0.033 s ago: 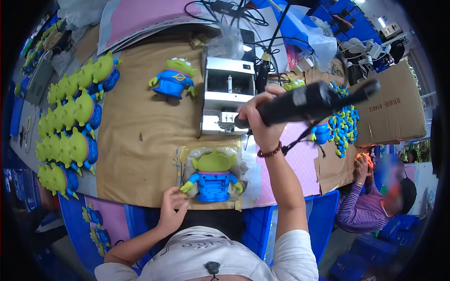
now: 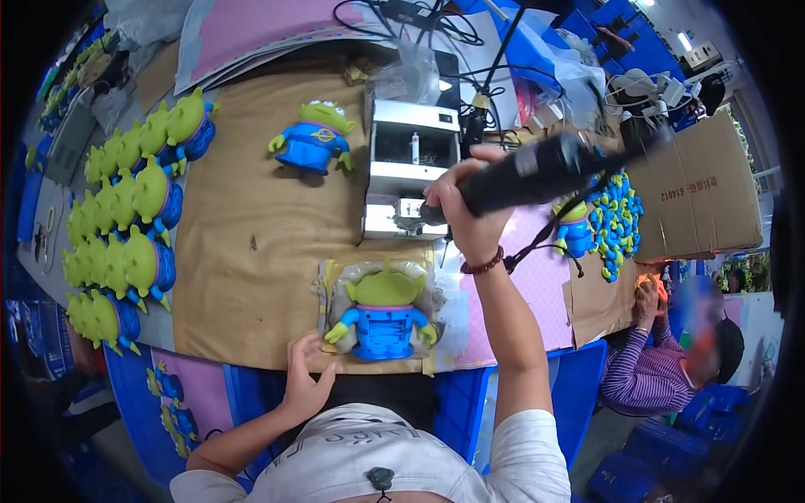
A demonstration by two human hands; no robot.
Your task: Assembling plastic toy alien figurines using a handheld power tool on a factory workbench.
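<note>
Brown-covered table (image 2: 243, 302): green-headed toy (image 2: 385, 331) at six o'clock, left hand (image 2: 304, 375) beside it at seven, fingers parted; right hand (image 2: 468, 211) at two, fingers round a black tool (image 2: 532, 172).

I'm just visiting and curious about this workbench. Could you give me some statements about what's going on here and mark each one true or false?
1. The right hand holds a black tool. True.
2. The left hand grips a pair of scissors. False: it is empty and open, beside the nearest toy.
3. That nearest toy lies with its face up. False: its blue back is up.
4. Rows of green and blue toys stand on the left side of the table. True.
5. The co-worker at the right wears a plain yellow top. False: the sleeve is purple and striped.
</note>
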